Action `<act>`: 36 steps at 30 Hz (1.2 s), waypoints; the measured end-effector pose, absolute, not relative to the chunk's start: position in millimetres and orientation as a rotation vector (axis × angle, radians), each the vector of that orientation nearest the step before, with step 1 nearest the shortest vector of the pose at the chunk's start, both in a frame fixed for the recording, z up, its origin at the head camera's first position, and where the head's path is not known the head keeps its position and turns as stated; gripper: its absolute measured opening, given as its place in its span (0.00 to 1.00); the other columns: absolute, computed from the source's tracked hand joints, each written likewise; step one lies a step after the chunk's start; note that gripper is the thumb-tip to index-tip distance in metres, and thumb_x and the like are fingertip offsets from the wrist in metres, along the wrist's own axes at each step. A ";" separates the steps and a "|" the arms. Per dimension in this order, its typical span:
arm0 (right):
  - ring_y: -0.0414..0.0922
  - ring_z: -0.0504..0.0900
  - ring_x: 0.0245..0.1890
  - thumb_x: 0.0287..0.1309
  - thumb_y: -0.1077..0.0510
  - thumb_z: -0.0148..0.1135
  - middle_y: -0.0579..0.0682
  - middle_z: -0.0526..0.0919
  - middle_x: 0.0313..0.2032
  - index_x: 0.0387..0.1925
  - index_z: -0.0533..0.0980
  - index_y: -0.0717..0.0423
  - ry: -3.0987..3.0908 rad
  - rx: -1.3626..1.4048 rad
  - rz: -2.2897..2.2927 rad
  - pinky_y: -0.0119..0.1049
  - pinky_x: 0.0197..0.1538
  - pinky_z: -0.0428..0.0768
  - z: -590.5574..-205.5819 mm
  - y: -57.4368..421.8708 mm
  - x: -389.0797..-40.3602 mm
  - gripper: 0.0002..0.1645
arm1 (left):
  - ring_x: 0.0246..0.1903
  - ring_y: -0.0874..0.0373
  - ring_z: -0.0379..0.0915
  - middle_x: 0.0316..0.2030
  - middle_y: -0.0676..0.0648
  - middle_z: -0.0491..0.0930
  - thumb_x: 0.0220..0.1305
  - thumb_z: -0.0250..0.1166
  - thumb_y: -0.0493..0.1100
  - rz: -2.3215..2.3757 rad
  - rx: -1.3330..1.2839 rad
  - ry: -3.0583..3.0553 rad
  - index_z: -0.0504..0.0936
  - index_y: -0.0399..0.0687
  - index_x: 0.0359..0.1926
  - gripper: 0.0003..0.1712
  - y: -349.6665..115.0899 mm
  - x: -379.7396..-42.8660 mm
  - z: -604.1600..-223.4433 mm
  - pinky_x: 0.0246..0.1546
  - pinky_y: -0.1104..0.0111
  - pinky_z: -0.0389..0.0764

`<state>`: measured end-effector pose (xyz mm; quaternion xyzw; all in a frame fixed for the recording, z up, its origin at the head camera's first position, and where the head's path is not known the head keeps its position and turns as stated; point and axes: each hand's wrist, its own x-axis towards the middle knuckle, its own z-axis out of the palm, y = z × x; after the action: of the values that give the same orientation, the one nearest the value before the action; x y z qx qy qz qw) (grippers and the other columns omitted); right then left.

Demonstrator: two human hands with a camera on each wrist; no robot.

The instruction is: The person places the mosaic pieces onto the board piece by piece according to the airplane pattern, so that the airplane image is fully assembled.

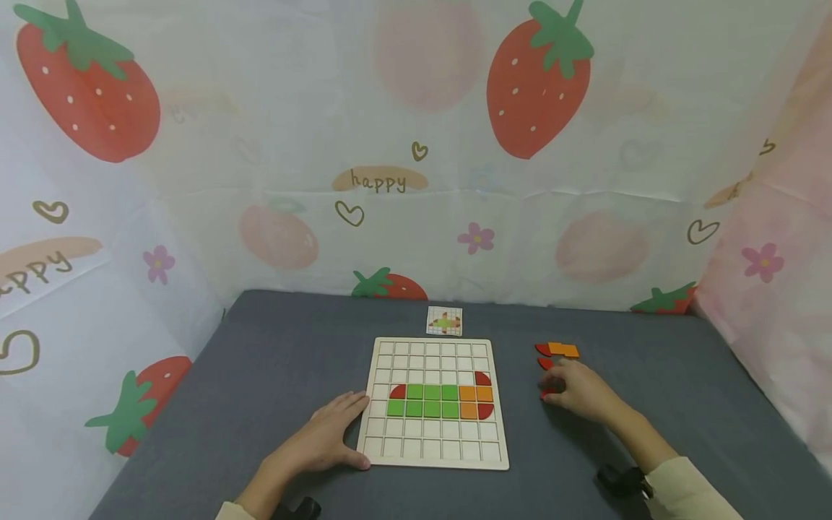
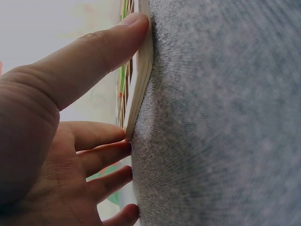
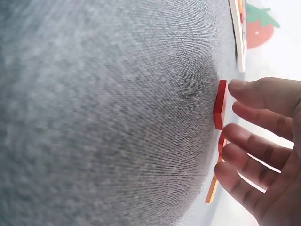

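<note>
A pale wooden grid board lies on the table with rows of green squares, several orange squares and rounded red pieces set in its cells. My left hand rests at the board's left edge, fingers extended; in the left wrist view the thumb lies against the board's side. To the right of the board, my right hand hovers low over a loose red piece. Thumb and fingers are spread apart around that piece, with the thumb tip right beside it.
Beyond the right hand lie another red piece, a further red piece and orange squares. A small pattern card sits behind the board. Strawberry-printed cloth hangs along the table's back and sides.
</note>
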<state>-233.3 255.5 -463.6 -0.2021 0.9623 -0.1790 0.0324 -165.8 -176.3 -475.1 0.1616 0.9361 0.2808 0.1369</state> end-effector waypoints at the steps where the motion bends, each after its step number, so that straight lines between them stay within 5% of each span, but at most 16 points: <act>1: 0.64 0.78 0.53 0.49 0.59 0.73 0.62 0.81 0.48 0.38 0.83 0.57 2.958 -0.618 -0.548 0.59 0.54 0.76 -463.5 255.4 -232.9 0.12 | 0.73 0.38 0.51 0.71 0.38 0.62 0.39 0.80 0.51 0.812 0.464 2.709 0.63 0.36 0.70 0.58 -176.1 -166.0 -475.0 0.68 0.39 0.54; 10: 0.41 0.74 0.33 0.49 0.61 0.72 0.47 0.78 0.35 0.38 0.84 0.57 2.916 -0.597 -0.565 0.41 0.38 0.75 -465.6 257.0 -232.2 0.12 | 0.73 0.39 0.51 0.71 0.39 0.63 0.38 0.80 0.52 0.788 0.426 2.708 0.64 0.37 0.70 0.59 -174.7 -166.7 -476.3 0.68 0.39 0.55; 28: 0.40 0.71 0.30 0.49 0.62 0.71 0.46 0.75 0.31 0.34 0.83 0.56 2.953 -0.644 -0.594 0.36 0.33 0.72 -468.3 256.8 -231.0 0.08 | 0.73 0.38 0.51 0.71 0.38 0.62 0.39 0.80 0.52 0.797 0.445 2.696 0.63 0.37 0.71 0.59 -175.8 -167.3 -474.6 0.68 0.39 0.54; 36: 0.44 0.76 0.35 0.50 0.61 0.71 0.50 0.80 0.37 0.34 0.83 0.54 2.967 -0.638 -0.575 0.42 0.38 0.77 -466.0 247.3 -233.7 0.08 | 0.73 0.38 0.51 0.71 0.38 0.62 0.39 0.80 0.52 0.802 0.443 2.698 0.63 0.36 0.70 0.59 -175.3 -166.6 -474.1 0.68 0.38 0.54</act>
<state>-233.7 247.3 -466.0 -0.2064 0.9602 -0.1861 0.0267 -166.6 -175.3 -474.1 0.1539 0.9368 0.2783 0.1456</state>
